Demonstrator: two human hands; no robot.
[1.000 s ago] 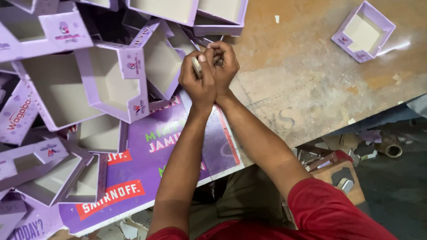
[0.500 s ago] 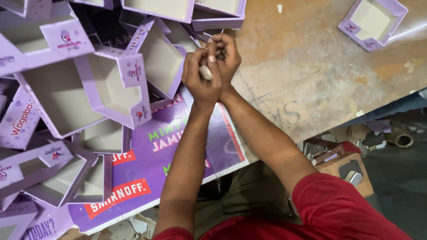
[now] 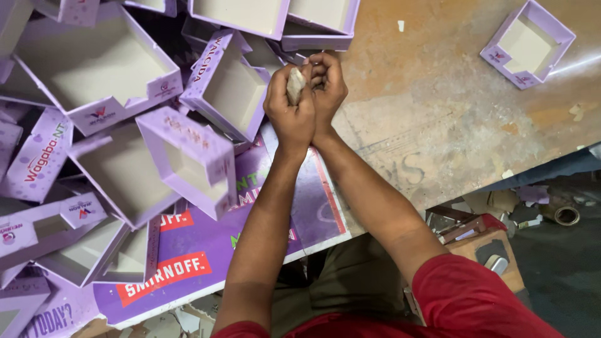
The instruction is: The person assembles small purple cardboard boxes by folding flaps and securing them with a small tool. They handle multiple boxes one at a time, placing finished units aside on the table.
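Beside purple boxes (image 3: 225, 87), hands' pale wad (image 3: 295, 84).

The left hand (image 3: 289, 112) and right hand (image 3: 327, 84) are drawing closer together than a second ago, and the small pale crumpled wad (image 3: 295, 84) is showing more fully between them, standing upright now in the left grip, with the right fingers (image 3: 319, 67) curling beside it.

Small wad (image 3: 295, 84) between the hands: pale beige-grey. Open boxes (image 3: 188, 156), 9 to 12 o'clock: lilac walls, cream insides. Lone box (image 3: 528, 42), 1 o'clock: same lilac. Printed sheet (image 3: 206, 250): purple, red label patches. Tabletop (image 3: 451, 119): worn brown-orange. Sleeve (image 3: 476, 300): red.
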